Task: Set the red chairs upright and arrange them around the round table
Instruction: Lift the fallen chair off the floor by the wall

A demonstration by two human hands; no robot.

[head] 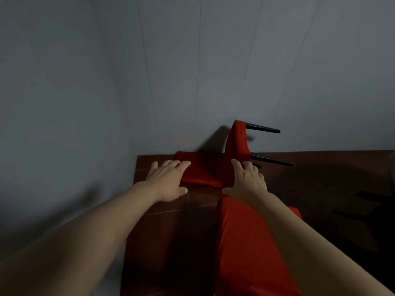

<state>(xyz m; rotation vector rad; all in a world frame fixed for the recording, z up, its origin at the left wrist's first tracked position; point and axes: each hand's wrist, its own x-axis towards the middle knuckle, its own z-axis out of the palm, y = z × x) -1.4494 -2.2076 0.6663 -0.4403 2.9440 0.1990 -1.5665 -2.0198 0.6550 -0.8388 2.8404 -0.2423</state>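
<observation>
A red chair lies tipped over on the dark floor against the grey wall, its backrest flat toward the left and its seat standing on edge, black legs pointing right. My left hand reaches over the backrest's left end with fingers spread, and whether it touches is unclear. My right hand is at the seat's lower edge, fingers loosely curled, with no clear grip visible. A second red cushioned chair part fills the foreground beneath my right forearm. No round table is in view.
A grey panelled wall fills the upper view and the left side. Dark reddish-brown floor tiles run under the chairs. The right side of the floor is in deep shadow.
</observation>
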